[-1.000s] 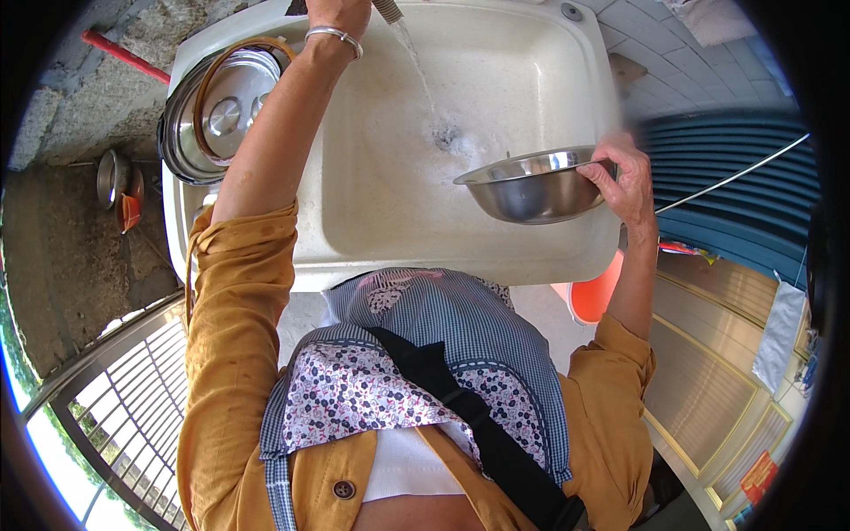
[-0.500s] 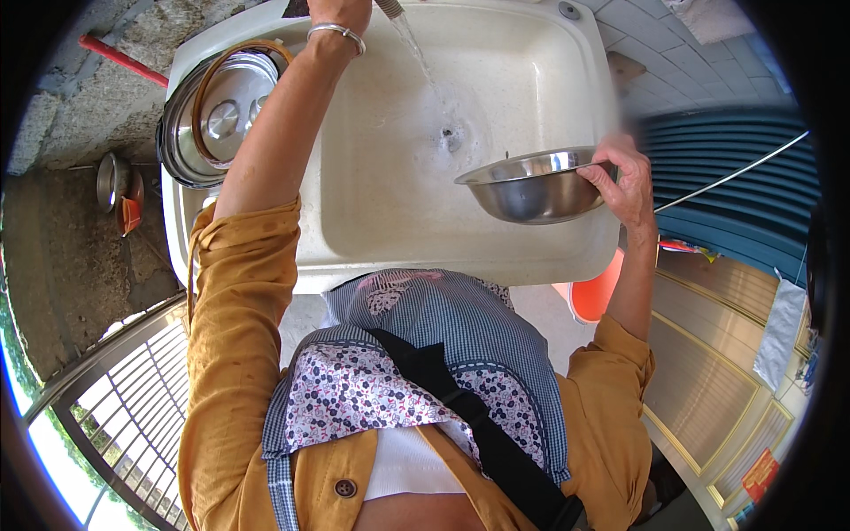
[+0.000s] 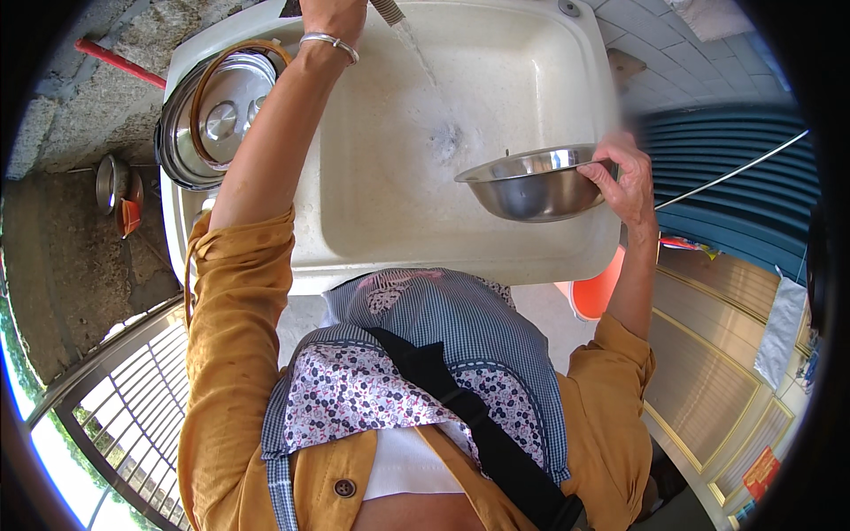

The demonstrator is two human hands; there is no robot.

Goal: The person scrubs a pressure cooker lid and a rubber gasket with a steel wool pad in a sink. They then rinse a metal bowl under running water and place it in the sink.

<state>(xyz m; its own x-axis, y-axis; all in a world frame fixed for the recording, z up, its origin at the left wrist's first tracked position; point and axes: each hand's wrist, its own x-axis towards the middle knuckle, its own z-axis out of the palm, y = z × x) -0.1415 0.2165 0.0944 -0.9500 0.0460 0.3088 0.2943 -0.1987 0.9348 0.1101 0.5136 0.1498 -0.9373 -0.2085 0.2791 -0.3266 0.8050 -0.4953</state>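
A stainless steel bowl [image 3: 536, 190] is gripped at its right rim by my right hand [image 3: 627, 177], thumb on the near side. It hangs tilted over the right part of the cream sink [image 3: 381, 208]. My left arm reaches to the far edge, where my left hand [image 3: 335, 16] is cut off by the top of the picture; its fingers are out of sight. Beside that hand, a ribbed grey spout [image 3: 388, 11] lets a thin stream of water [image 3: 418, 55] fall near the drain.
On the sink's left ledge sit a round steel pot or lid [image 3: 177, 142] and a brown ring [image 3: 197, 111]. An orange bucket [image 3: 595, 288] stands below the right front edge. Blue ribbed panels [image 3: 735, 177] rise at right, and a barred gate [image 3: 133, 416] is at lower left.
The water stream has grown thinner and its splash at the drain smaller. My left hand has shifted slightly left; my right hand and the bowl have barely moved.
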